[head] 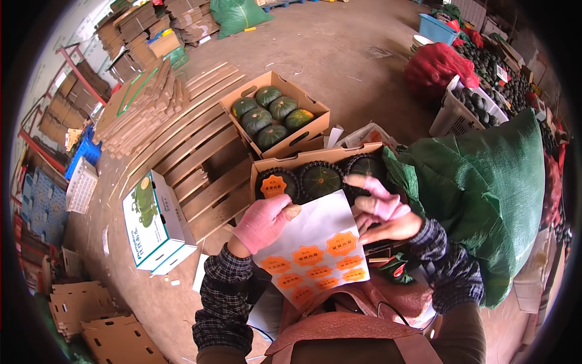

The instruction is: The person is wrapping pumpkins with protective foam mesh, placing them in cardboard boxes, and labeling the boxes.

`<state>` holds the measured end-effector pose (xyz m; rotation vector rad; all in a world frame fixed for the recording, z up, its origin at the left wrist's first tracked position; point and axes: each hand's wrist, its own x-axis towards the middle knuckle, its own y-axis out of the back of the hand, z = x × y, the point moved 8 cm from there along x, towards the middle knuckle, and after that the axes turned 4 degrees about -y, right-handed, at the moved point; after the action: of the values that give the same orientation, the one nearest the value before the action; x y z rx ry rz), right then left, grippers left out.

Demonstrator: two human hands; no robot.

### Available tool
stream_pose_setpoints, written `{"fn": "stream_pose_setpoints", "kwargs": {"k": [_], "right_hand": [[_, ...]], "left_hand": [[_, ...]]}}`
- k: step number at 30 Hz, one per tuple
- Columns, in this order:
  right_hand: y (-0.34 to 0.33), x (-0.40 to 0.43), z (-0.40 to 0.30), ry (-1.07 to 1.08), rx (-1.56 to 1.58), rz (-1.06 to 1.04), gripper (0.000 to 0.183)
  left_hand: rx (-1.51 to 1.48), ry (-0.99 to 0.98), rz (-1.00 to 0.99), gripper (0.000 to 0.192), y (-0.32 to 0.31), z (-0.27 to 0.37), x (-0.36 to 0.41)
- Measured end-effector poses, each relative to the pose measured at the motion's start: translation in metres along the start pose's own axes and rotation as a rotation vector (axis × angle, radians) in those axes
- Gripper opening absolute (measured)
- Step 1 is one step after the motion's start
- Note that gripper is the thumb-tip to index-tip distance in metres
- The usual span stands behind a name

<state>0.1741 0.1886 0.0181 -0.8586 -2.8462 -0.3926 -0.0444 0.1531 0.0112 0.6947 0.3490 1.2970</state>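
Observation:
My left hand (pixel 268 222), in a pink glove, pinches the upper left part of a white sheet (pixel 318 227) with orange stickers on its lower half. At the sheet's right edge is my right hand (pixel 379 209), in a pink glove with bare fingertips; its fingers are spread and whether a sticker clings to them cannot be told. Behind the sheet stands a cardboard box (pixel 318 157) of dark green pumpkins (pixel 321 178) in black foam nets. The leftmost pumpkin bears an orange sticker (pixel 273 185). The sheet hides the box's near part.
A second cardboard box (pixel 313 125) of unwrapped pumpkins sits beyond, by a wooden pallet (pixel 195 132). A printed white carton (pixel 159 223) stands at left. A large green sack (pixel 491 195) leans close at right, with a white crate (pixel 454 118) of dark produce behind it.

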Motion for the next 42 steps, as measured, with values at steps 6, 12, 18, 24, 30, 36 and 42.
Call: {"fn": "stream_pose_setpoints", "kwargs": {"k": [6, 12, 18, 24, 30, 36, 42], "right_hand": [[-0.042, -0.022, -0.018, -0.103, -0.327, 0.144, 0.018], [-0.017, -0.04, -0.039, -0.137, -0.245, 0.444, 0.015], [-0.011, -0.037, -0.071, 0.198, -0.697, 0.455, 0.008], [-0.019, -0.053, -0.076, 0.251, -0.503, 0.402, 0.021], [-0.013, -0.034, -0.095, 0.325, -0.228, 0.148, 0.032], [0.027, 0.028, 0.007, -0.223, 0.179, 0.323, 0.032], [0.042, 0.092, 0.104, -0.425, -0.491, 0.372, 0.048]], "left_hand": [[-0.003, 0.046, 0.105, 0.028, 0.015, 0.005, -0.011], [-0.619, -0.059, 0.219, 0.107, 0.035, 0.01, -0.078], [-0.922, 0.031, 0.327, 0.112, -0.007, 0.029, -0.102], [-0.394, 0.234, 0.252, 0.055, -0.013, 0.001, -0.1], [-0.451, 0.073, 0.293, 0.03, -0.004, 0.007, -0.098], [-0.266, 0.209, 0.489, 0.014, -0.006, -0.004, -0.115], [-0.283, 0.178, 0.442, 0.016, -0.018, -0.013, -0.121]]}}
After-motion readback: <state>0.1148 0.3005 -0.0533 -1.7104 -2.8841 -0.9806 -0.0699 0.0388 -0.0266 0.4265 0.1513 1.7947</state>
